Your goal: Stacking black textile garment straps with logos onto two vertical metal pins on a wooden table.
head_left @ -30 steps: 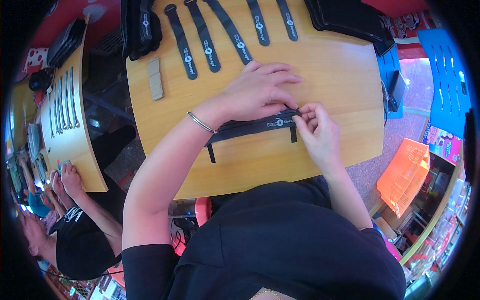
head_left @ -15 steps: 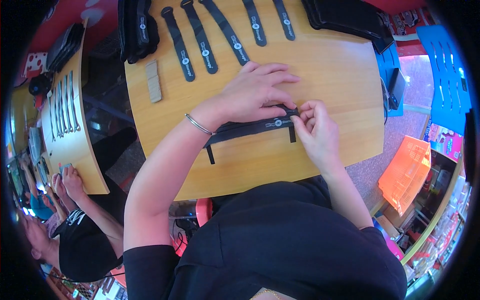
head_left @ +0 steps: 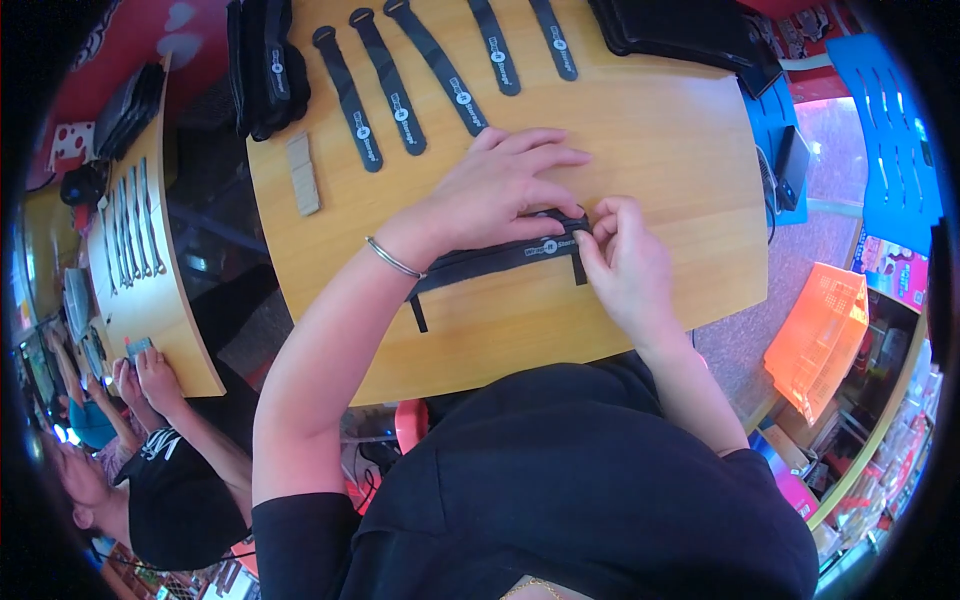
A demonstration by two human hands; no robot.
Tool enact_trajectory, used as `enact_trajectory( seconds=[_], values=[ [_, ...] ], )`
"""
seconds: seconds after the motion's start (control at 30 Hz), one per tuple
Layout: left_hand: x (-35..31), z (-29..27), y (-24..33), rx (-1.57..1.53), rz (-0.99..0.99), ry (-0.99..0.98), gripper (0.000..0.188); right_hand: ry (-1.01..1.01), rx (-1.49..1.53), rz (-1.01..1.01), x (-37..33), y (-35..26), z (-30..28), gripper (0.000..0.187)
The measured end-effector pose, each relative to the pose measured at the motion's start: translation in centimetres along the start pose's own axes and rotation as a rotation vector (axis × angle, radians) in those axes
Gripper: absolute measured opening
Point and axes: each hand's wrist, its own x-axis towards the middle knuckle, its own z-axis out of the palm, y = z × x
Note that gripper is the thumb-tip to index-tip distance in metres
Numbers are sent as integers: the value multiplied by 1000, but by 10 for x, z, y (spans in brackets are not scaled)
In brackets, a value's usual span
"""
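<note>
A dark fabric strap, or a flat stack of such straps point(head_left: 470, 265), lies across the table before me, its pale print facing up. Two short black strips, a left one point(head_left: 420, 314) and a right one point(head_left: 579, 272), stick out from beneath it. My left hand point(head_left: 490, 195) reaches over its top edge. The thumb and index finger close on black material near the right end, while the other fingers stretch out over the table. At that same end, my right hand point(head_left: 632, 265) pinches with bent fingers and thumb. Their fingertips partly hide what is held.
Several dark straps with looped ends, one a long strap point(head_left: 440, 70), lie beyond my hands. A folded cardboard strip point(head_left: 303, 175) rests at left. Black stacks, left point(head_left: 265, 75) and right point(head_left: 675, 30), stand at the back. An orange basket point(head_left: 815, 340) is at right; a co-worker's hands point(head_left: 148, 385) work at left.
The whole view has shifted slightly. Both my hands keep nearly the same place at the strap's right end, with only small finger movement.
</note>
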Motion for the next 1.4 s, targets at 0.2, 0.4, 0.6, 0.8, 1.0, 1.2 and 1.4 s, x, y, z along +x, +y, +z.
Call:
enact_trajectory(
  seconds=[0.2, 0.4, 0.6, 0.8, 1.0, 1.2, 1.4],
  values=[
    [-1, 1, 7, 9, -23, -2, 19, 44, -44, -62, -4, 2, 2, 33],
    [1, 4, 12, 30, -71, 2, 18, 72, -35, -102, -3, 7, 0, 32],
    [5, -4, 26, 128, -97, -12, 16, 8, 217, -73, 5, 17, -6, 26],
    [-34, -5, 75, 226, -282, 266, 44, 96, 299, -221, -6, 34, -13, 25],
    [-78, 30, 123, 324, -528, 176, 64, -82, -194, -719, -29, 5, -12, 57],
    [-74, 56, 126, 424, -549, 110, 68, -189, -412, -752, -25, 15, -8, 78],
    [-78, 57, 127, 449, -533, 89, 68, -164, -443, -789, -29, 16, -8, 81]
  ],
)
